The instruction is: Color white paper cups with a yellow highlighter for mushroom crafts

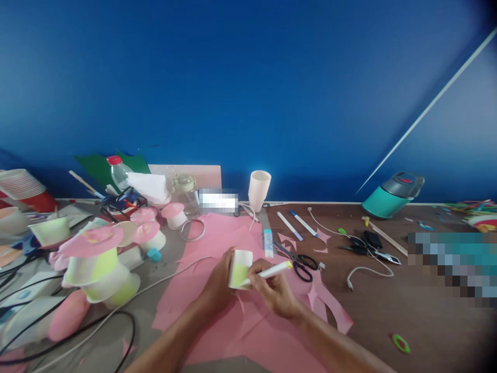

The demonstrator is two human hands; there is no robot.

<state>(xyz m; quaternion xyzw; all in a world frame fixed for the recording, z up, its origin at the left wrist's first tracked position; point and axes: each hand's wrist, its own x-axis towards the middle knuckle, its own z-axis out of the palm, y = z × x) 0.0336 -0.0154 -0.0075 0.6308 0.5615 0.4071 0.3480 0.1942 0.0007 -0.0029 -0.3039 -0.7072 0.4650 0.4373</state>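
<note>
My left hand [219, 274] is wrapped round a small white paper cup [243, 258], part of whose side is coloured yellow-green. Between the fingers of my right hand [274, 287] is a white marker [275, 270] with a yellow end. Its tip meets the lower part of the cup's coloured side. Both hands are above pink paper [217, 331] spread over the table. Just beyond them lie a glue stick [268, 243] with a light blue cap and black-handled scissors [303, 265].
Several cups with pink paper tops [93, 241] crowd the left side, among black cables. A white cup [259, 189] stands near the blue wall. Two markers [289, 226], a white cable [373, 273] and a teal flask [390, 199] are on the right. A green ring [400, 343] lies near the front.
</note>
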